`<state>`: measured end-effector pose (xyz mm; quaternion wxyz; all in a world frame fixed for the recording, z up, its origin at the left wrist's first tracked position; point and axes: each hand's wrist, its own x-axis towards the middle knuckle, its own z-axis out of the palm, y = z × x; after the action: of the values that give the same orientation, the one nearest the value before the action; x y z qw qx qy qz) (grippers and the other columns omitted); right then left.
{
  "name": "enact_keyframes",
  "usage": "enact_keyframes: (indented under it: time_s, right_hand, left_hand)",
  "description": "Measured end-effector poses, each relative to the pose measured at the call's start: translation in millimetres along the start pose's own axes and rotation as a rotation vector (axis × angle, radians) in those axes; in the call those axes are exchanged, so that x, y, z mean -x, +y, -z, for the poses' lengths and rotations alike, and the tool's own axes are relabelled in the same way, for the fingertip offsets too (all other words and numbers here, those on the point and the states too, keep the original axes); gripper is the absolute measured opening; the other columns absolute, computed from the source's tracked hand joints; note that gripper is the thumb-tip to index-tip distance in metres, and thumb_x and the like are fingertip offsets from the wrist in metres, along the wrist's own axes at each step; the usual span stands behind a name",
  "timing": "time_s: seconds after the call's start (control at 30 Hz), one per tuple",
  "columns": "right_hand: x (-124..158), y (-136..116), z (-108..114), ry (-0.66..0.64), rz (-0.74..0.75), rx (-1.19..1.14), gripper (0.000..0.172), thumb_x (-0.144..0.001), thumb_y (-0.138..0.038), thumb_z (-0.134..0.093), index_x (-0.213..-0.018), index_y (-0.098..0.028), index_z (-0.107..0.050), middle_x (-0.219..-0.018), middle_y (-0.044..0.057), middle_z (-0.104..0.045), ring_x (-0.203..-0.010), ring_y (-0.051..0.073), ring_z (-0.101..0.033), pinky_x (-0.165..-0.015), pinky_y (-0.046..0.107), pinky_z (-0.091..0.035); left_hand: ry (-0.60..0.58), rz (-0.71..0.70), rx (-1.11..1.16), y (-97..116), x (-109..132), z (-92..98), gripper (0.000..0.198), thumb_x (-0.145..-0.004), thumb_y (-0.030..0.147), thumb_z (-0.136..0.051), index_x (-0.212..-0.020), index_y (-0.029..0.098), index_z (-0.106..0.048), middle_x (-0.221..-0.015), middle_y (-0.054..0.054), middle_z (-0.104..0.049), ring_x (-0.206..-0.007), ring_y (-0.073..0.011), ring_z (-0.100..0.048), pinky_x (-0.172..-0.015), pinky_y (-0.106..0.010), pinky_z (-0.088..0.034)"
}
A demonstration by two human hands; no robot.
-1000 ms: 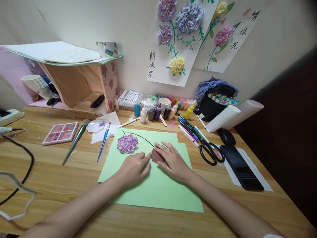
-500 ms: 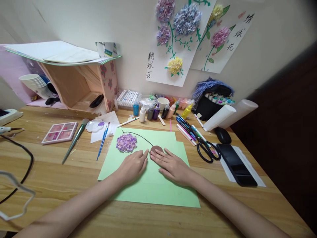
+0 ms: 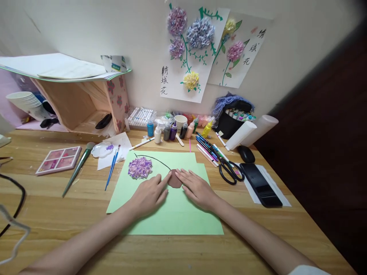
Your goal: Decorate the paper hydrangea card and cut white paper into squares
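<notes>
the brown disc lies on the green paper between the left hand, index finger extended, and the right hand, fingers straight across its edge, neither gripping, and looks light, thin and bendable, best held by its rim.

Support: wood-grain tabletop. Centre: light-green paper sheets, flat, overlapping. Left side: pink four-compartment palette; green-handled brush just beside it; white paper. Rear: row of paint bottles, upright; wooden craft stick, flat, near them. Right side: pens in a loose bunch; black-handled scissors touching them; black computer mouse; second white sheet.
</notes>
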<state>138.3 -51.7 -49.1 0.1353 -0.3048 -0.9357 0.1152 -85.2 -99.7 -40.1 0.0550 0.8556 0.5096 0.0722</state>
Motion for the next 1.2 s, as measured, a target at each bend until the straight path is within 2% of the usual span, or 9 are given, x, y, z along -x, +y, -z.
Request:
enact_keyframes:
  time_s: [0.17, 0.27, 0.33, 0.43, 0.57, 0.7, 0.9, 1.03, 1.2]
  right_hand:
    - [-1.1, -0.9, -0.7, 0.083, -0.020, -0.010, 0.044, -0.090, -0.018, -0.036, -0.134, -0.020, -0.042, -0.134, 0.005, -0.050, -0.126, 0.020, -0.042, -0.106, 0.044, -0.032]
    - [-2.3, -2.3, 2.1, 0.075, -0.026, -0.024, 0.047, -0.090, -0.020, -0.039, -0.137, -0.020, -0.036, -0.136, 0.006, -0.047, -0.129, 0.020, -0.037, -0.106, 0.043, -0.033]
    - [-3.1, -3.1, 3.7, 0.043, -0.027, -0.039, 0.051, -0.089, -0.024, -0.042, -0.139, -0.020, -0.031, -0.139, 0.006, -0.044, -0.132, 0.021, -0.032, -0.107, 0.045, -0.030]
    - [-4.2, -3.5, 3.9, 0.029, -0.043, -0.069, 0.049, -0.089, -0.028, -0.044, -0.136, -0.021, -0.033, -0.137, 0.007, -0.046, -0.131, 0.021, -0.033, -0.109, 0.048, -0.026]
    - [-3.6, -2.3, 1.8, 0.077, -0.060, -0.107, 0.044, -0.088, -0.028, -0.045, -0.131, -0.022, -0.036, -0.129, 0.008, -0.051, -0.125, 0.021, -0.039, -0.108, 0.049, -0.027]
    - [0.6, -0.4, 1.0, 0.160, -0.035, -0.140, 0.040, -0.088, -0.023, -0.043, -0.127, -0.019, -0.038, -0.127, 0.009, -0.053, -0.123, 0.021, -0.042, -0.106, 0.046, -0.031]
    - [2.2, 0.5, 0.1, 0.205, 0.041, -0.106, 0.026, -0.085, -0.014, -0.041, -0.108, -0.019, -0.051, -0.101, 0.006, -0.066, -0.100, 0.018, -0.059, -0.102, 0.047, -0.037]
    - [2.6, 1.1, -1.4, 0.231, 0.111, -0.102, 0.031, -0.084, -0.015, -0.042, -0.114, -0.019, -0.049, -0.106, 0.007, -0.066, -0.102, 0.018, -0.059, -0.100, 0.045, -0.041]
    - [3.4, 0.5, -1.9, 0.247, 0.139, -0.050, 0.026, -0.084, -0.012, -0.042, -0.105, -0.018, -0.055, -0.096, 0.007, -0.069, -0.095, 0.019, -0.063, -0.094, 0.042, -0.046]
  left_hand:
    - [-0.037, 0.010, -0.016, -0.1, -0.6, 3.5, 0.047, -0.093, 0.036, -0.027, -0.137, 0.020, -0.033, -0.094, -0.007, -0.054, -0.077, -0.0185, -0.055, -0.061, -0.029, -0.042]
    - [-0.025, 0.028, 0.019, -0.3, -0.9, 3.8, 0.048, -0.093, 0.037, -0.028, -0.138, 0.021, -0.031, -0.096, -0.006, -0.054, -0.078, -0.0178, -0.056, -0.064, -0.029, -0.043]
    - [0.001, 0.049, 0.032, 0.0, -2.4, 3.6, 0.052, -0.092, 0.038, -0.028, -0.141, 0.020, -0.022, -0.101, -0.007, -0.054, -0.078, -0.0177, -0.057, -0.065, -0.029, -0.043]
    - [-0.002, 0.062, 0.008, 1.2, -7.3, 3.7, 0.058, -0.091, 0.040, -0.029, -0.143, 0.019, -0.015, -0.104, -0.008, -0.054, -0.073, -0.0179, -0.059, -0.061, -0.029, -0.043]
    - [-0.050, 0.061, -0.041, 4.2, -13.5, 5.8, 0.056, -0.090, 0.044, -0.032, -0.140, 0.022, -0.025, -0.100, -0.007, -0.055, -0.067, -0.0179, -0.059, -0.056, -0.028, -0.041]
    - [-0.037, 0.079, -0.037, 6.2, -12.8, 7.1, 0.055, -0.089, 0.045, -0.032, -0.139, 0.022, -0.028, -0.099, -0.007, -0.056, -0.068, -0.0183, -0.060, -0.056, -0.027, -0.041]
    - [-0.003, 0.016, -0.003, 3.9, -4.2, 5.7, 0.050, -0.092, 0.039, -0.029, -0.140, 0.024, -0.026, -0.095, -0.004, -0.058, -0.067, -0.0155, -0.059, -0.058, -0.027, -0.042]
    - [-0.027, -0.067, -0.017, 1.7, -3.0, 3.5, 0.044, -0.093, 0.037, -0.027, -0.133, 0.026, -0.040, -0.088, -0.003, -0.059, -0.063, -0.0139, -0.058, -0.056, -0.025, -0.042]
    - [-0.024, -0.066, -0.005, 0.4, -3.7, 1.3, 0.044, -0.094, 0.036, -0.025, -0.131, 0.024, -0.045, -0.082, -0.004, -0.058, -0.065, -0.0142, -0.059, -0.057, -0.025, -0.043]
